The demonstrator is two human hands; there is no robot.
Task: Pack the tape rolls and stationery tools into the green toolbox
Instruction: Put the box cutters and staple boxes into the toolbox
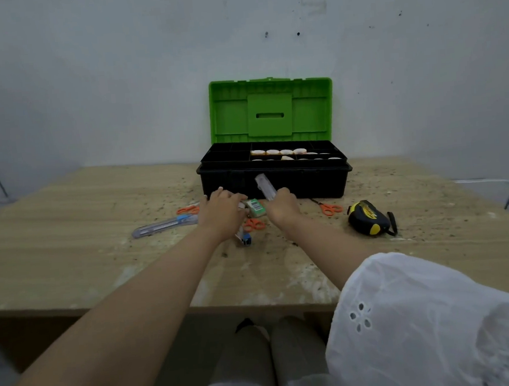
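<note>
Wooden desk (69,253): carrying everything, speckled with debris.
Blue utility knife (164,225): lying flat at the left.
Left scissors (189,210): orange-handled, lying just beside the left hand.
Left hand (222,209): reaching low over the desk, fingers bending; I cannot tell whether it is holding anything.
Small green box (256,208): lying between the hands.
Right hand (281,206): fingers curling round a clear cutter (265,186), which is pointing up before the toolbox wall.
Green toolbox (313,182): standing open at the back, lid upright.
Tape rolls (277,152): sitting in its tray compartments.
Right scissors (329,208): lying near the toolbox front.
Tape measure (368,217): resting farthest right.
</note>
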